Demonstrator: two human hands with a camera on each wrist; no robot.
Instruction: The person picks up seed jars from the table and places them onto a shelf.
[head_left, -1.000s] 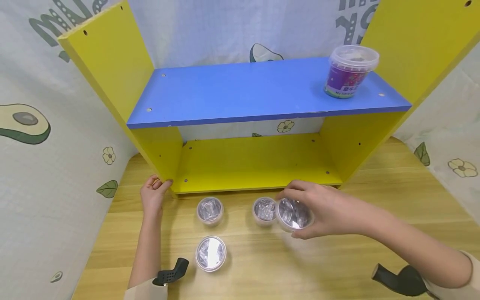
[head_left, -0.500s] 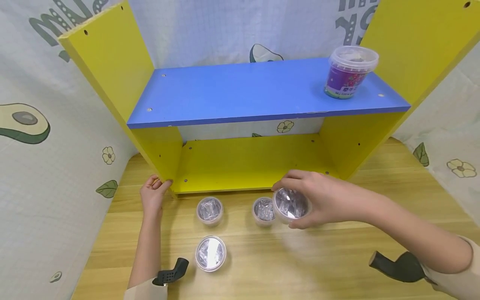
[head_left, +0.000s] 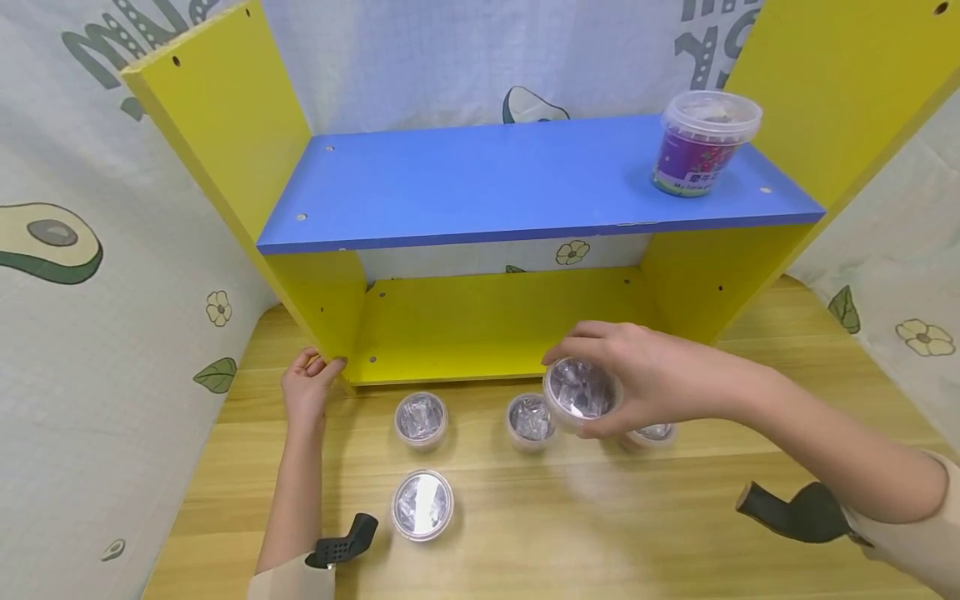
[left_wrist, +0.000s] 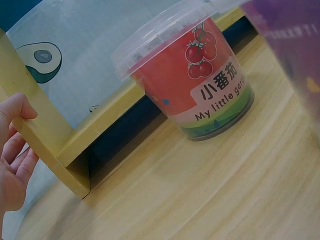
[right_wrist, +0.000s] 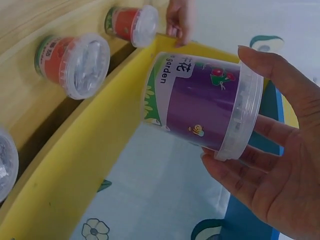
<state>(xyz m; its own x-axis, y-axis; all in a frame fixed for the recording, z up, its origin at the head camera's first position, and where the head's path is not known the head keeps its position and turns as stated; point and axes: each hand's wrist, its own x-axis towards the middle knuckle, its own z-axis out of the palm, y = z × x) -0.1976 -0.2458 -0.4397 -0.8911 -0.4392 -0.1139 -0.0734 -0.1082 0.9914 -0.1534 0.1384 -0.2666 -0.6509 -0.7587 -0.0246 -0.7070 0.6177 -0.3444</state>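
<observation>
In the head view my right hand (head_left: 637, 375) holds a clear-lidded plastic tub (head_left: 582, 388) above the table, in front of the shelf unit. The right wrist view shows that tub's purple label (right_wrist: 200, 105) and the thumb and fingers around its lid rim (right_wrist: 242, 110). My left hand (head_left: 306, 396) grips the lower front edge of the unit's yellow left side panel (left_wrist: 47, 150), thumb on one face and fingers on the other. Close by that hand stands a red-labelled tub with tomatoes printed on it (left_wrist: 195, 75). Part of a purple tub (left_wrist: 295, 55) shows at the left wrist view's right edge.
Lidded tubs stand on the wooden table: one at front left (head_left: 422, 506), one behind it (head_left: 421, 419), one mid-table (head_left: 531, 419), another partly under my right hand (head_left: 652, 433). A purple tub (head_left: 693, 158) sits on the blue shelf (head_left: 480, 183), above the yellow bottom board (head_left: 487, 325).
My right hand has lifted the tub upward and towards the unit. Another tub on the table shows beneath it. The left hand keeps its place on the panel.
</observation>
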